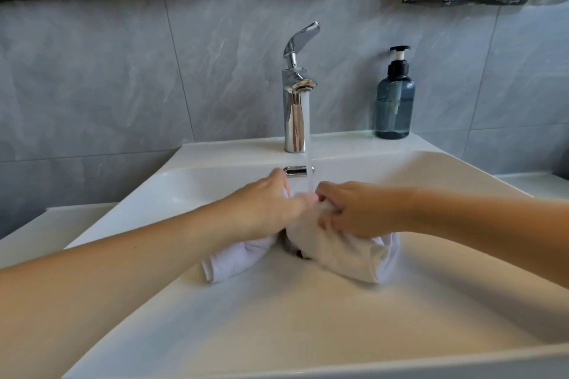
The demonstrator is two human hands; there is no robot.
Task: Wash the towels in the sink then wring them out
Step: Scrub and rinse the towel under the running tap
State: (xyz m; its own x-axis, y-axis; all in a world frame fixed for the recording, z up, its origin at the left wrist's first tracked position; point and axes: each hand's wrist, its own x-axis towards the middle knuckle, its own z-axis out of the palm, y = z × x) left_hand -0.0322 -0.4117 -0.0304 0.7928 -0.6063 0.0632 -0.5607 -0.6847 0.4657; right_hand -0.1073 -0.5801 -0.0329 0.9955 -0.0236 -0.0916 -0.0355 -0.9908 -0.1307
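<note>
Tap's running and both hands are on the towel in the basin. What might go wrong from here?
1. The towel lies bunched low in the sink; it may cover the drain, hidden here, and let water rise.
2. The stream from the faucet lands between the left hand and right hand, so splashing onto the rim is likely.
3. The soap bottle stands near the right arm; a wide wringing motion might knock it.

Soft, even daylight fills the scene; glare glints on the chrome faucet, wide-angle distortion bends the sink edges.
</note>
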